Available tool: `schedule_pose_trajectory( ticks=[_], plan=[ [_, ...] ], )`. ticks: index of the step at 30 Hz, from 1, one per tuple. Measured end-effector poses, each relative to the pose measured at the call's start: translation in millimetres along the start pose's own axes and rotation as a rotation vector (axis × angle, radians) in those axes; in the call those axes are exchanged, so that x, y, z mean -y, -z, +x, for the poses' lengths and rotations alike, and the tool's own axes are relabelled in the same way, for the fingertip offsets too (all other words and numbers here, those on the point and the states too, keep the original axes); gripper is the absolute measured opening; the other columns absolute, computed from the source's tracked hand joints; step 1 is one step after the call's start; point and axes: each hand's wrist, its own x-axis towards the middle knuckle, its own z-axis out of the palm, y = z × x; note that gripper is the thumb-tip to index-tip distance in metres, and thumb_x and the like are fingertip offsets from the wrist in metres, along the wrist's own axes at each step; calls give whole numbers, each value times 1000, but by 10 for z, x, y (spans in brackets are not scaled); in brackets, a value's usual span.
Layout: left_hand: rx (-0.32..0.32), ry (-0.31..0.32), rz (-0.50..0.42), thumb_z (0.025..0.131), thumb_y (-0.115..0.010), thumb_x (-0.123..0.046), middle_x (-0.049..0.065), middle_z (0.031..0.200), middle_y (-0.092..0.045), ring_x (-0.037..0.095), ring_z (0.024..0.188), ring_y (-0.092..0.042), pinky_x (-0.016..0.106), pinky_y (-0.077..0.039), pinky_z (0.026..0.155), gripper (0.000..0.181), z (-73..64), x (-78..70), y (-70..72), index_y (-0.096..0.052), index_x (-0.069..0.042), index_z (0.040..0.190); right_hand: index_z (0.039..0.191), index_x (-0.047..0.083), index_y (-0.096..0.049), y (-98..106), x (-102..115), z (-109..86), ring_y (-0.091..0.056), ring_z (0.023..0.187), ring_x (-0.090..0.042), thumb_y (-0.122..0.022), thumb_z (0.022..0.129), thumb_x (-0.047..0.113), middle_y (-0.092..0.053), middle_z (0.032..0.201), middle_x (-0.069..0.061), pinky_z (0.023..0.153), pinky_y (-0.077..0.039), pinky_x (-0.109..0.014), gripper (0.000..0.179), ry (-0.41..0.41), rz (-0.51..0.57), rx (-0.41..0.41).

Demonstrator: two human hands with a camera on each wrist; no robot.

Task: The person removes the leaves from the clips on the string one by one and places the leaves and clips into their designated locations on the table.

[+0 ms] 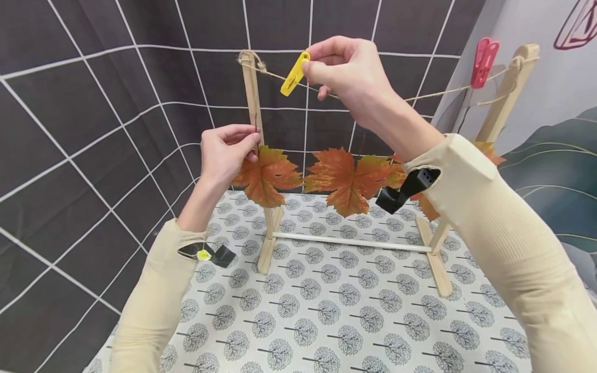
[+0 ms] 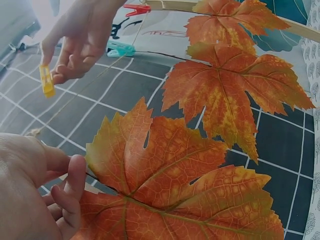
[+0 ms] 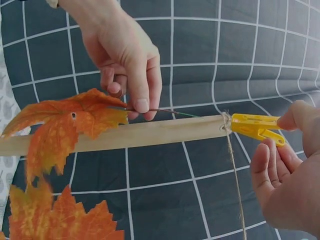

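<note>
My left hand (image 1: 229, 147) pinches the thin stem of an orange maple leaf (image 1: 268, 176) beside the left wooden post. The leaf hangs below the fingers, its stem pointing up. In my right hand (image 1: 352, 72), thumb and fingers pinch a yellow clothespin (image 1: 295, 75) by one end, close to the twine (image 1: 429, 95) strung between two posts. The right wrist view puts the clothespin (image 3: 256, 122) near the knot at the post's top. Another orange leaf (image 1: 347, 178) hangs in the middle, and a teal clothespin (image 2: 120, 49) holds a leaf stem at the twine.
The wooden stand has a left post (image 1: 252, 93), a right post (image 1: 506, 93) and a white crossbar (image 1: 350, 240). A red clothespin (image 1: 484, 62) sits on the twine near the right post. Beneath lies a tree-print cloth (image 1: 326, 311); a dark gridded backdrop (image 1: 154, 129) rises behind.
</note>
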Motion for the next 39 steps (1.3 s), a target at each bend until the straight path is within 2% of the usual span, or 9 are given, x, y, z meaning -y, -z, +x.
schedule_pose_trajectory(
  ticks=[9, 12, 23, 27, 32, 35, 39],
  plan=[
    [7, -11, 19, 88, -72, 2, 8, 87, -74, 10, 48, -61, 21, -55, 54, 20, -24, 24, 64, -72, 12, 105, 99, -2, -66, 11, -55, -102, -63, 77, -24, -65, 86, -4, -68, 94, -15, 57, -54, -24, 13, -18, 41, 12],
    [9, -18, 16, 88, -71, 4, 3, 86, -73, 9, 48, -61, 21, -55, 53, 19, -34, 36, 81, -71, 13, 105, 98, -3, -65, 21, -68, -135, -63, 77, -25, -64, 86, -5, -68, 93, -16, 57, -55, -25, 13, -24, 60, 14],
    [26, -24, 70, 89, -70, 3, 7, 87, -74, 8, 48, -60, 20, -55, 54, 20, -92, 109, 169, -71, 13, 105, 98, -5, -64, 105, -190, -292, -64, 75, -23, -65, 84, -5, -69, 90, -17, 64, -57, -29, 14, -31, 91, 41],
    [33, -17, 89, 89, -71, 2, 12, 87, -74, 7, 48, -59, 20, -54, 54, 20, -125, 134, 212, -71, 13, 105, 101, -4, -64, 146, -238, -360, -65, 74, -22, -66, 86, -3, -69, 91, -16, 69, -58, -30, 16, -39, 37, 62],
    [43, -10, 110, 88, -71, 3, 5, 87, -74, 7, 48, -59, 20, -54, 53, 18, -173, 173, 258, -72, 13, 104, 105, -3, -63, 182, -281, -447, -67, 76, -22, -66, 89, -2, -70, 96, -14, 73, -59, -29, 17, -67, -43, 73],
    [54, -5, 123, 88, -72, 2, 5, 87, -73, 8, 49, -60, 20, -54, 53, 19, -201, 195, 278, -72, 12, 104, 105, -4, -63, 200, -313, -495, -67, 76, -22, -65, 88, -3, -70, 97, -14, 73, -58, -29, 17, -77, -31, 75],
    [69, 9, 136, 89, -72, 1, 12, 88, -73, 7, 50, -60, 20, -55, 53, 19, -236, 218, 297, -72, 11, 105, 105, -4, -62, 232, -368, -559, -68, 79, -22, -65, 87, -5, -70, 97, -14, 72, -58, -28, 18, -88, -14, 76]
  ],
)
